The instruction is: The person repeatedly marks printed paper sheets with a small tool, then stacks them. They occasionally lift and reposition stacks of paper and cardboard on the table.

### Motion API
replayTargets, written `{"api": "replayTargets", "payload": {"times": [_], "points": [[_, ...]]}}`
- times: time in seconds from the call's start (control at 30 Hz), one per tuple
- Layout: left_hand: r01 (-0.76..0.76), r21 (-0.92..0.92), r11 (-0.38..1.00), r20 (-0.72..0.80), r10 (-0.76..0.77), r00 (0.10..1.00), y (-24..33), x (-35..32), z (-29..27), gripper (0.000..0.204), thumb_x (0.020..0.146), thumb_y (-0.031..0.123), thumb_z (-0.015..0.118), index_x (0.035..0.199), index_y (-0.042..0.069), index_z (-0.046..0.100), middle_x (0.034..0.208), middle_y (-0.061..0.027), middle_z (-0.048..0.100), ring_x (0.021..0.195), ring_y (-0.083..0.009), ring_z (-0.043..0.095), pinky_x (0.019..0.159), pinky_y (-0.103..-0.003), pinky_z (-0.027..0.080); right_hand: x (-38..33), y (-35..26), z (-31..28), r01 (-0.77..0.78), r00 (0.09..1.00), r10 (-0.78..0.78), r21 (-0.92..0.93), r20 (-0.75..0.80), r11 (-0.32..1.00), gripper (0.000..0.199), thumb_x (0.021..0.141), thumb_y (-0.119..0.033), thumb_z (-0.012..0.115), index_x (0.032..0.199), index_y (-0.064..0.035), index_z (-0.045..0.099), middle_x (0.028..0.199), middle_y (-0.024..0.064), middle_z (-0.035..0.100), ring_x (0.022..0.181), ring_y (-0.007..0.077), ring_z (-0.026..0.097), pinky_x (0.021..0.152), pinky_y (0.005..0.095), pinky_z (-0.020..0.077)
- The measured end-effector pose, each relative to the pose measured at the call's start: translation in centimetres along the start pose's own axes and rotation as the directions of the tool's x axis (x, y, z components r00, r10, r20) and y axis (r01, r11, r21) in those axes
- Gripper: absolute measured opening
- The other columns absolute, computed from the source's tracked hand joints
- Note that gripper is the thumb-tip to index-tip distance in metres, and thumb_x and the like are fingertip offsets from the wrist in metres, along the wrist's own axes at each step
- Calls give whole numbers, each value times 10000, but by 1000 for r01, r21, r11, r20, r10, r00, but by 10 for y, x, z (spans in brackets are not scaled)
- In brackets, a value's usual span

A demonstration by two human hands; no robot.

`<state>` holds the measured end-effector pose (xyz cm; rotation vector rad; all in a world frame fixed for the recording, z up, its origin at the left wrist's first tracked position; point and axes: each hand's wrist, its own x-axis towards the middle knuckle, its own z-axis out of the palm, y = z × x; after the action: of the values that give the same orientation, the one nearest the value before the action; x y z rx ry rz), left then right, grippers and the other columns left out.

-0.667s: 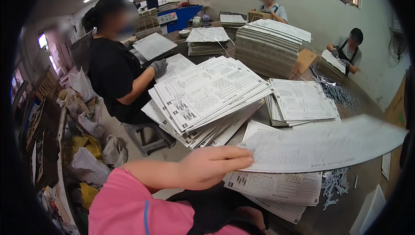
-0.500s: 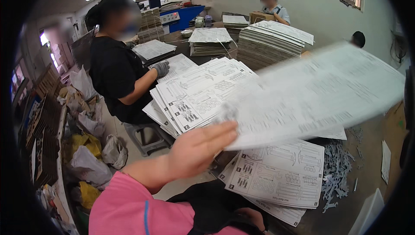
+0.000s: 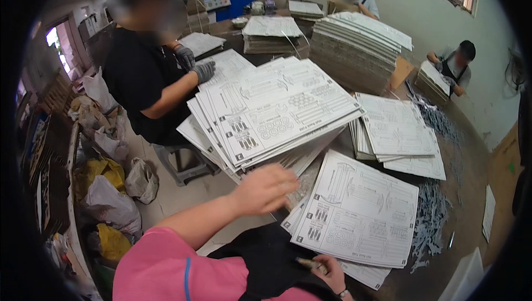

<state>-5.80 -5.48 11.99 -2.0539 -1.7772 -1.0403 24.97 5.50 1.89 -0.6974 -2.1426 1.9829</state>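
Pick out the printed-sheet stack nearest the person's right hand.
The frontmost stack, immediately left of the nearer grey metal pieces; all others lie farther from the right hand.

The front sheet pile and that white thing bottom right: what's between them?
The head view shows grey metal pieces and a thin rod between sheet pile and white thing.

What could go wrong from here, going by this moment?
The fanned pile of printed sheets has uneven, jutting edges; a bump from the left hand, which appears close to its near edge, might slide the upper sheets off. Loose metal pieces lie right beside the nearest stack of sheets, so some could get caught under it if it shifts.
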Motion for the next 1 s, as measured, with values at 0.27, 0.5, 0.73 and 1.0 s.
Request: {"api": "replayTargets", "payload": {"times": [0.27,0.5,0.73,1.0], "points": [[181,-93,979,380,-133,916,3,-20,112,761,710,388,638,1268,-29,332,1356,-222,260,1268,-362,238,1032,-438,228,41,-71,-25,258,905,-326,-254,-275,932,277,676,-10,636,949,-22,591,858,61,591,672,127,518,642,235,428],[335,-129,933,445,-248,861,7,-23,128,828,703,465,619,1285,-37,310,1386,-206,219,1303,-328,183,1059,-415,179,98,-75,-30,-112,873,-63,-326,-483,939,198,764,-124,609,927,-13,594,780,79,607,674,138,550,613,254,437],[347,-140,927,388,-271,881,4,-29,128,843,689,456,631,1278,-56,311,1381,-216,224,1297,-330,200,1060,-412,177,114,-57,-21,-191,866,8,-317,-500,929,182,788,-156,590,898,-10,593,761,115,616,684,183,578,629,273,446],[323,-126,938,359,-261,896,4,-28,130,805,683,415,638,1259,-62,340,1359,-232,264,1284,-338,238,1053,-433,184,130,-93,17,-148,976,-129,-967,-177,207,107,743,-157,609,774,-62,573,675,106,578,614,284,574,537,381,449]]}}
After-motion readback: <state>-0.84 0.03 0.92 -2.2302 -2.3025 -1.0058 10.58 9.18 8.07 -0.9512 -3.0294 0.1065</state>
